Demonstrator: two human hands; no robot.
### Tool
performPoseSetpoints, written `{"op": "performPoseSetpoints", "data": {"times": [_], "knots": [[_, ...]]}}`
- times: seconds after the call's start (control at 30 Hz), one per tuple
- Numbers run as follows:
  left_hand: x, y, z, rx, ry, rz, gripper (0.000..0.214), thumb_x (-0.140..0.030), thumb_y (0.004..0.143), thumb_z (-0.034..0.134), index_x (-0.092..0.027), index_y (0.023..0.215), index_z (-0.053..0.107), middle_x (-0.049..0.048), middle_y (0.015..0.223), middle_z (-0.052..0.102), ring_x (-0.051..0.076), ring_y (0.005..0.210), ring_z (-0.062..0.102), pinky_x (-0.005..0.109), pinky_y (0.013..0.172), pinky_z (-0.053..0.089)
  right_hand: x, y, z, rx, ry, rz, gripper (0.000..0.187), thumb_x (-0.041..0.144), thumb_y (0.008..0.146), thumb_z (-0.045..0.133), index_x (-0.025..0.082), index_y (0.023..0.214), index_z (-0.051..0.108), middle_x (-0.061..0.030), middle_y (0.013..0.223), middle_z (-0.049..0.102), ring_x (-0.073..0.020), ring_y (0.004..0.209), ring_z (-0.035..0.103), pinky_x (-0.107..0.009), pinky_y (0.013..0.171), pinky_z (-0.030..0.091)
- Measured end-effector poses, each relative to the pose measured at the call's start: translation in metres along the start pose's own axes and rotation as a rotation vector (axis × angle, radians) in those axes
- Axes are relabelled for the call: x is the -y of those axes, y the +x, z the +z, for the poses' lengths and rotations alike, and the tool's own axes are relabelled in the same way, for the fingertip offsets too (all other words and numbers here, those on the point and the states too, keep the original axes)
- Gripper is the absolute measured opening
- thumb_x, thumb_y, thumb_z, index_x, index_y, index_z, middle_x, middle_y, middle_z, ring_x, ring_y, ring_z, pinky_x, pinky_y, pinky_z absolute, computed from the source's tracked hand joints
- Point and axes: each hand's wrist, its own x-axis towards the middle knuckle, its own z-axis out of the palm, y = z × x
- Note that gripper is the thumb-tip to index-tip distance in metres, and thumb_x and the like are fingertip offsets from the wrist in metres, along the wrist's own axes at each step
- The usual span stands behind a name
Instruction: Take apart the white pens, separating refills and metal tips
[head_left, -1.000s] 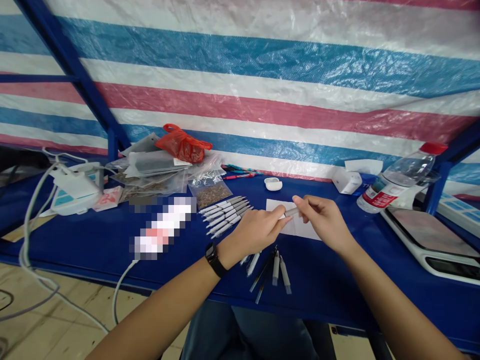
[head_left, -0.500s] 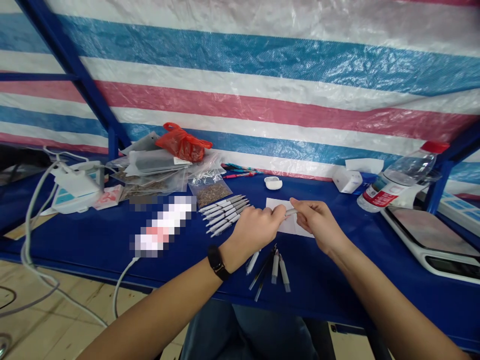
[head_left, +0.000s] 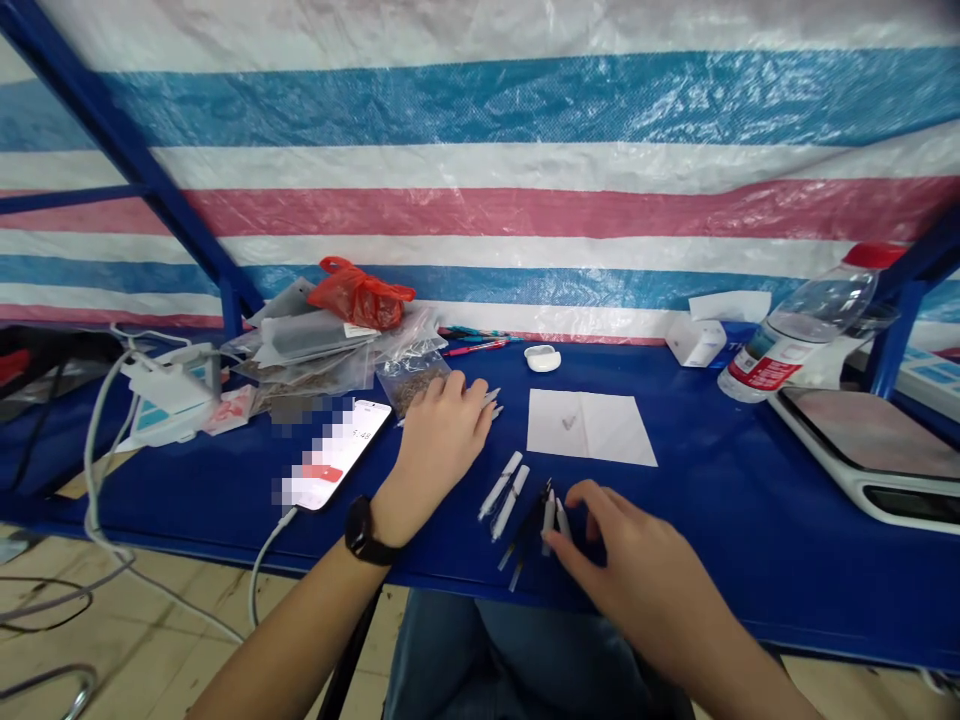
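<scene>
My left hand (head_left: 442, 428) lies flat, fingers stretched, over a row of white pens (head_left: 491, 398) on the blue table (head_left: 720, 500); only the pen tips show past my fingers. A black watch (head_left: 366, 532) sits on that wrist. My right hand (head_left: 626, 565) hovers near the table's front edge, fingers apart and curved, its fingertips at a small cluster of loose pen parts (head_left: 547, 515). Two white pen pieces (head_left: 504, 487) lie just left of that cluster. Neither hand visibly holds anything.
A white paper sheet (head_left: 589, 427) lies behind my right hand. A phone (head_left: 337, 455) on a cable, plastic zip bags (head_left: 409, 375), a red bag (head_left: 360, 295) and a white charger (head_left: 169, 385) are at left. A water bottle (head_left: 802, 335), white box (head_left: 694, 340) and scale (head_left: 862, 450) are at right.
Both hands held one pen over the paper. Now the left hand has moved left onto the pen row, the right hand has dropped to the loose parts, and the view has shifted.
</scene>
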Motion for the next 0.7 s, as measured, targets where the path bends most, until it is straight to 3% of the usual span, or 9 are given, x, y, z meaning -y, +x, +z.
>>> {"op": "performPoseSetpoints", "data": {"times": [0.1,0.17,0.3,0.47,0.6,0.7], "knots": [[-0.014,-0.030,-0.001,-0.082,-0.108,0.028,0.024,-0.032,0.102,0.048,-0.019,0.110,0.067,0.0094,0.098,0.069,0.026,0.091,0.070,0.034,0.075,0.054,0.008,-0.007,0.015,0.012,-0.121,0.034,0.012,0.030,0.087,0.066,0.023,0.082,0.057,-0.0021,0.073,0.069,-0.0186,0.051,0.064,-0.025,0.045,0.027],[-0.024,-0.052,-0.001,-0.065,-0.126,0.046,0.022,-0.034,0.100,0.052,-0.019,0.102,0.067,0.0074,0.092,0.068,0.025,0.084,0.070,0.035,0.069,0.054,0.010,-0.003,0.014,0.050,-0.173,0.106,0.012,0.026,0.089,0.063,0.022,0.080,0.056,-0.0024,0.074,0.070,-0.0197,0.055,0.067,-0.026,0.047,0.026],[-0.038,-0.074,0.002,0.112,-0.055,0.032,0.023,-0.033,0.096,0.056,-0.018,0.111,0.066,0.0082,0.092,0.068,0.029,0.081,0.070,0.036,0.061,0.054,0.007,0.010,0.003,0.189,-0.192,0.243,0.010,0.024,0.093,0.062,0.021,0.085,0.057,-0.0045,0.081,0.073,-0.0240,0.069,0.072,-0.026,0.052,0.028],[-0.046,-0.062,0.002,0.358,-0.085,-0.049,0.024,-0.033,0.103,0.046,-0.017,0.106,0.064,0.0097,0.092,0.068,0.029,0.086,0.071,0.034,0.064,0.054,-0.006,0.025,-0.008,0.312,-0.160,0.276,0.015,0.031,0.097,0.061,0.022,0.086,0.056,-0.0032,0.076,0.071,-0.0248,0.071,0.070,-0.027,0.054,0.030],[-0.050,-0.052,0.000,0.470,-0.132,-0.094,0.027,-0.034,0.105,0.041,-0.016,0.107,0.060,0.0116,0.094,0.070,0.031,0.092,0.072,0.033,0.065,0.053,-0.017,0.027,-0.009,0.238,-0.054,0.184,0.024,0.036,0.099,0.058,0.023,0.080,0.051,-0.0008,0.070,0.068,-0.0215,0.063,0.067,-0.027,0.053,0.033],[-0.048,-0.048,-0.001,0.520,-0.165,-0.115,0.026,-0.032,0.106,0.038,-0.016,0.110,0.058,0.0123,0.095,0.072,0.032,0.093,0.073,0.034,0.064,0.050,-0.015,0.016,-0.004,0.033,0.049,0.004,0.024,0.034,0.103,0.048,0.023,0.082,0.050,-0.0001,0.069,0.065,-0.0184,0.058,0.064,-0.026,0.052,0.036]]}}
